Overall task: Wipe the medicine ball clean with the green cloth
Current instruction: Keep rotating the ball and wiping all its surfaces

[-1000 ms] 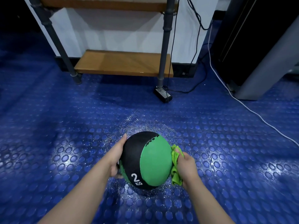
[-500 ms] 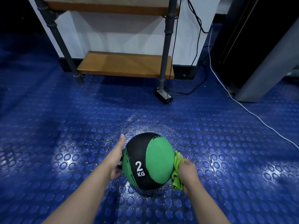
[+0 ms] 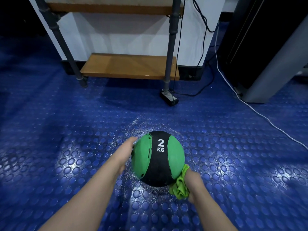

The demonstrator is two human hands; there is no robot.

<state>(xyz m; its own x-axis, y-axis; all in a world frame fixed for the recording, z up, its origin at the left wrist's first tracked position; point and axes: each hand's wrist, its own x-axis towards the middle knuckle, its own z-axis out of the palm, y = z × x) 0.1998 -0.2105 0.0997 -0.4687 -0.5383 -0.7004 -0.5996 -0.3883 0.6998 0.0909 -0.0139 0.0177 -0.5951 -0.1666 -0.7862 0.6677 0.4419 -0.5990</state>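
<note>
Far left it's all blue studded floor (image 3: 50, 147), shiny where the light hits it. At the back there's a pipe-frame rack (image 3: 55, 29) against a white wall (image 3: 116, 39), with a low wooden shelf (image 3: 130, 65) just above the floor.

Our left grip (image 3: 124, 152) is released, fingers straight and laid flat on the left side of the medicine ball (image 3: 157, 159). The ball is in the lower middle of the view, down on the floor as far as we can tell. It's black with green panels, "2 KG" faces up at us, and the left green panel looks scuffed. The floor around it is dusted with fine pale flecks.

Behind the ball, a black power brick (image 3: 169, 98) lies by the rack's right leg.

The green cloth (image 3: 180, 187) is bunched up at the ball's lower right, touching it. Our right grip (image 3: 194, 184) is clenched around that cloth, holding it against the ball.

Further right a black cable (image 3: 201, 90) loops along the floor, a white cable (image 3: 260, 114) trails off to the edge, and a dark cabinet (image 3: 266, 47) stands in the corner.
</note>
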